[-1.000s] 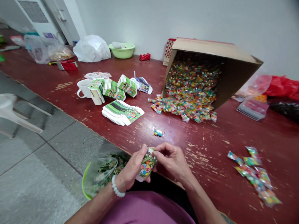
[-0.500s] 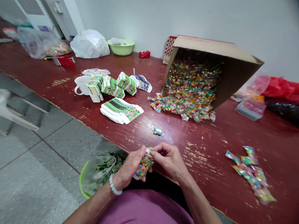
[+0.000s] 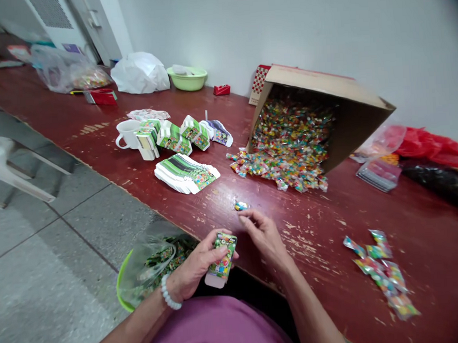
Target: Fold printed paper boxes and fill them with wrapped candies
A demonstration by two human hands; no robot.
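Observation:
My left hand (image 3: 194,264) grips a small green printed carton (image 3: 221,259) at the near table edge, its top end up. My right hand (image 3: 264,235) has let go of the carton and hovers over the table, fingers loosely curled and apart, fingertips close to a single small candy packet (image 3: 241,206). A green basin lined with a clear bag (image 3: 149,264) holding several filled cartons sits just left of my left hand, below the table edge.
A tipped cardboard box (image 3: 326,114) spills many colourful candy packets (image 3: 286,163) onto the red table (image 3: 313,223). Flat green cartons (image 3: 186,174) lie stacked, folded ones (image 3: 172,135) beside a white mug (image 3: 128,134). Several packets (image 3: 382,271) lie at right. A white chair (image 3: 3,164) stands left.
My right hand has left the carton's top and moved forward toward the single candy packet. The left hand now holds the carton alone, a little lower.

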